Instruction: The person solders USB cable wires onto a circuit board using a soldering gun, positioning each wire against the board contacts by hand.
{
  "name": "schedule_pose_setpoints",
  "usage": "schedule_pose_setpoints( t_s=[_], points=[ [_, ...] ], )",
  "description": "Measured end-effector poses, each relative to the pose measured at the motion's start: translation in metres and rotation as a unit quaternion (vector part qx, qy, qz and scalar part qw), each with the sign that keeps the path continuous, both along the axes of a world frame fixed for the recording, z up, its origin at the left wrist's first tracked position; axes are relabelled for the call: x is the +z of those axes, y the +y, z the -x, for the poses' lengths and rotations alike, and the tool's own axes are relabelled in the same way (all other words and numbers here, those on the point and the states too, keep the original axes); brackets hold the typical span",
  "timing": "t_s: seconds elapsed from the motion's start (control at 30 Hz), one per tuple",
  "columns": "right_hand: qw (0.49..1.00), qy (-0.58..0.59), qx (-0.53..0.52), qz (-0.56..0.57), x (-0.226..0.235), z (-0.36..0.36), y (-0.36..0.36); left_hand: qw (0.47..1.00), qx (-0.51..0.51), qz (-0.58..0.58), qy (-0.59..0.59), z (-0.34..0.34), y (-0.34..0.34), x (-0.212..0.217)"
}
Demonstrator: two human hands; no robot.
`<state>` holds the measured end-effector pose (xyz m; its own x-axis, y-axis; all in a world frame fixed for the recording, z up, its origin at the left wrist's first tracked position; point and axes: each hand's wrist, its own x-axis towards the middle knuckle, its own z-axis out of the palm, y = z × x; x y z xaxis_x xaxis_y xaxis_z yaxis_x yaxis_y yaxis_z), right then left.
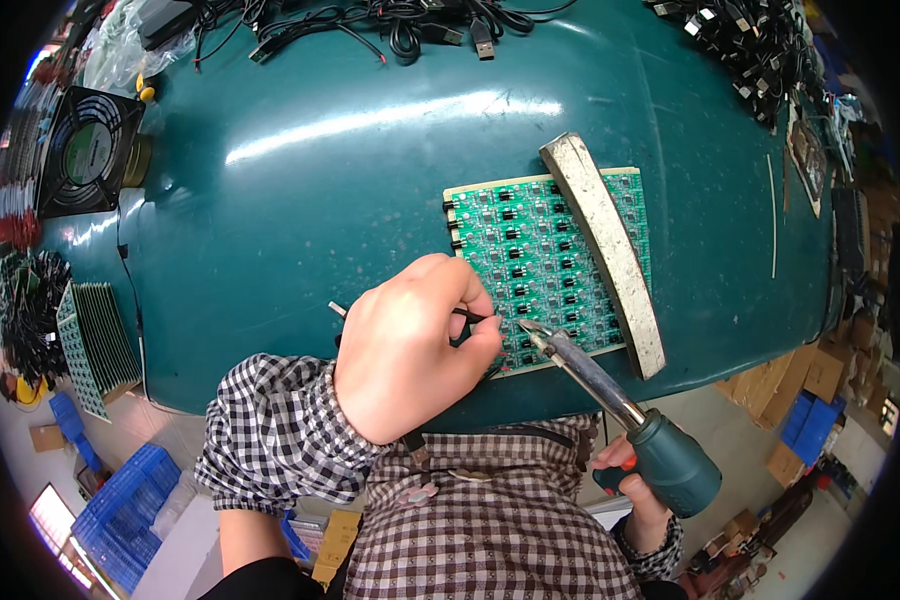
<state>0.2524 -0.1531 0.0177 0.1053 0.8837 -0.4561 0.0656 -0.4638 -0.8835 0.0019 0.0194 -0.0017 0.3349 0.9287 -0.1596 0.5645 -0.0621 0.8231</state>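
Circuit-board panel [542, 262] | left hand [410, 325] pinching dark cable [469, 316] | right hand [646, 497] gripping soldering iron [610, 393] | apparently soldering; next needs steady tip contact

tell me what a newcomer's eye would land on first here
Probably the soldering iron in the right hand, its tip over the green circuit boards right of centre. Next, perhaps, the pale bar lying slantwise across those boards, and the left hand pinching a thin black cable by their near left corner. A black fan stands out at far left.
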Motion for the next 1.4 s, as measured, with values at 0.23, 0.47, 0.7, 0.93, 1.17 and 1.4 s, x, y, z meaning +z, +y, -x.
schedule_pose_setpoints(
  t_s=[0.23,0.47,0.7,0.93,1.17,1.4],
  points=[
    [1.000,0.008,-0.006,0.011,0.003,0.004,0.005,1.000,-0.004,0.028,0.011,0.001,0.003,0.001],
    [0.999,0.008,-0.038,0.000,0.007,0.010,0.009,0.999,-0.010,0.050,0.016,0.002,0.006,0.004],
    [0.999,-0.024,-0.006,-0.025,0.007,0.010,0.010,0.999,-0.024,0.046,0.016,0.003,0.009,0.004],
    [0.999,0.003,-0.038,-0.012,0.009,0.015,0.013,0.998,-0.030,0.053,0.019,0.002,0.010,0.004],
    [0.996,-0.072,0.040,-0.040,0.003,0.004,0.005,0.998,-0.032,0.059,0.016,0.004,0.011,0.005],
    [0.997,-0.072,0.003,-0.001,0.012,0.015,0.015,0.997,-0.036,0.062,0.014,0.003,0.011,0.002]
  ],
)
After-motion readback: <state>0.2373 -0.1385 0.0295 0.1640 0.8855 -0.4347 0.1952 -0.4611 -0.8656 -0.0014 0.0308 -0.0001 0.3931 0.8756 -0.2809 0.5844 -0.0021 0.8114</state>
